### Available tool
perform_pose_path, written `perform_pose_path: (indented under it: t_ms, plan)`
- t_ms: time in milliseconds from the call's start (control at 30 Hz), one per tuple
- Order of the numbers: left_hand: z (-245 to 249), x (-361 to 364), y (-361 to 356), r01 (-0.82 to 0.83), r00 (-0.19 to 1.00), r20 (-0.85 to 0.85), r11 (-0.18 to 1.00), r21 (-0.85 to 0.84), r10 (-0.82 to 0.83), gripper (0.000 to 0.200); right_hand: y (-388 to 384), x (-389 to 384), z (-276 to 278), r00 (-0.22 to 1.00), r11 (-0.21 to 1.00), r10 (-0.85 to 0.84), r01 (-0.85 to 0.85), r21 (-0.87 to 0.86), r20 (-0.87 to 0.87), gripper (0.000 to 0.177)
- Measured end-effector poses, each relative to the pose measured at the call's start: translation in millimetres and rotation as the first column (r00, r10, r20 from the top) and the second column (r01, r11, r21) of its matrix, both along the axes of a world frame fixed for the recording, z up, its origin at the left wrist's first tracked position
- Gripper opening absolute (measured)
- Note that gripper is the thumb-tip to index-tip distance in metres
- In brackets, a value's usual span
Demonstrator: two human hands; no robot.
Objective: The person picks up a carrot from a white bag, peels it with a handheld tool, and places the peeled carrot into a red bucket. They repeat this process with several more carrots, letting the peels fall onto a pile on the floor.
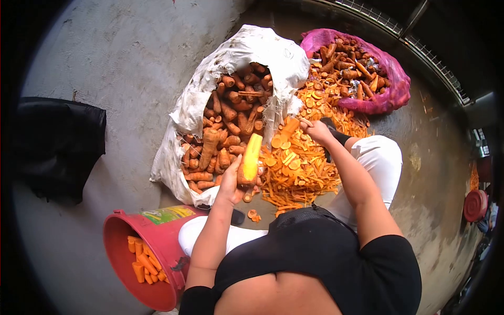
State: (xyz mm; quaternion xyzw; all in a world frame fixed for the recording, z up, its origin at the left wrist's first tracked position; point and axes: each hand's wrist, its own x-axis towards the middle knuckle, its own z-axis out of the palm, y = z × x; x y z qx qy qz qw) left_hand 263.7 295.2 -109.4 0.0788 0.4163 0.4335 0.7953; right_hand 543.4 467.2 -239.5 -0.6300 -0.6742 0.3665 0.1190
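My left hand is wrapped round the lower end of a thick carrot. Its upper part is peeled bright yellow-orange, while the skin remains near my fingers. To the right, my right hand is closed over the heap of peelings, apart from the carrot. A pale handle-like end shows at its fingers; what tool it belongs to I cannot make out. Just beyond my left hand, unpeeled carrots fill a torn white sack.
A pink mesh sack of carrots and scraps stands at the back right. On my left a red bucket lies tipped, with peeled carrots inside. Black cloth hangs at far left. A round red object is at far right.
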Motion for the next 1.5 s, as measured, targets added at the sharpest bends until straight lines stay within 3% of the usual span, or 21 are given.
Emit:
perform_pose_path:
  t_ms: [100,133,167,267,367,533,633,667,700,733,800,867,1033,1133,1167,1267,1333,1400,1467,1500]
  plan:
    - [0,-3,3,-0.034,0.998,-0.049,0.999,0.032,0.035,0.051,-20,-1,14,0.979,0.844,-0.165,0.078,-0.531,-0.119,0.058]
    - [-2,-4,3,-0.045,0.996,-0.078,0.998,0.045,0.049,0.05,-19,-1,2,0.985,0.852,-0.121,0.04,-0.522,-0.122,0.061]
    - [-4,-8,4,-0.008,1.0,0.016,0.996,0.092,0.007,0.047,-21,-4,-5,0.986,0.878,-0.135,0.073,-0.473,-0.1,0.06]
    - [-5,-4,7,-0.053,0.997,-0.052,0.996,0.078,0.058,0.05,-18,-3,-15,0.997,0.954,-0.081,0.079,-0.288,0.002,0.055]
    - [-9,-7,8,-0.088,0.996,0.002,0.993,0.078,0.089,0.051,-23,2,-30,0.996,0.996,0.043,-0.036,-0.087,0.08,0.048]
    - [-9,-13,7,-0.082,0.996,0.03,0.986,0.148,0.078,0.05,-37,-10,-29,0.992,0.994,0.044,-0.031,-0.105,0.119,0.039]
    - [-4,-8,8,-0.103,0.99,-0.081,0.983,0.155,0.116,0.047,-39,-23,-4,0.989,0.991,0.13,-0.128,0.036,-0.072,0.036]
    - [-2,-8,9,-0.05,0.96,-0.252,0.961,0.272,0.121,0.047,-42,-35,26,0.979,0.982,0.173,-0.162,0.101,-0.111,0.036]
    - [-1,-7,10,0.023,0.899,-0.413,0.927,0.375,0.144,0.048,-46,-47,63,0.977,0.994,0.084,-0.097,-0.057,-0.198,0.036]
    - [1,-6,11,0.113,0.81,-0.557,0.882,0.457,0.184,0.049,-49,-56,84,0.959,0.992,0.073,-0.099,-0.082,-0.274,0.037]
    - [3,-6,11,0.288,0.465,-0.808,0.801,0.524,0.361,0.048,-57,-68,110,0.909,0.991,0.068,-0.109,-0.078,-0.411,0.038]
    - [5,-11,10,0.474,0.035,-0.868,0.756,0.45,0.495,0.048,-71,-75,129,0.844,0.992,0.121,-0.12,0.035,-0.522,0.039]
    - [13,-15,15,0.448,-0.037,-0.881,0.796,0.408,0.472,0.044,-109,-82,182,0.808,0.945,0.264,-0.106,0.31,-0.527,0.025]
    - [14,-18,16,0.477,-0.066,-0.846,0.761,0.439,0.529,0.043,-112,-86,187,0.759,0.922,0.312,-0.096,0.376,-0.571,0.026]
    - [14,-18,16,0.46,-0.048,-0.842,0.76,0.459,0.538,0.043,-108,-87,171,0.766,0.936,0.292,-0.107,0.335,-0.572,0.026]
    - [17,-16,14,0.403,0.016,-0.831,0.757,0.514,0.556,0.041,-88,-75,51,0.934,0.967,0.218,-0.168,0.19,-0.283,0.032]
    - [23,-21,16,0.367,0.057,-0.817,0.749,0.551,0.573,0.04,-102,-30,-39,0.982,0.982,0.174,-0.178,-0.061,-0.072,0.04]
    - [22,-25,17,0.362,0.059,-0.803,0.737,0.571,0.593,0.039,-106,1,-133,0.939,0.946,-0.184,0.089,-0.311,-0.291,0.049]
    - [21,-25,17,0.364,0.082,-0.798,0.727,0.582,0.597,0.039,-94,-7,-100,0.975,0.953,-0.112,0.05,-0.299,-0.192,0.051]
    - [20,-26,16,0.373,0.073,-0.801,0.729,0.574,0.594,0.039,-90,-22,-65,0.96,0.99,-0.062,0.024,-0.141,-0.273,0.051]
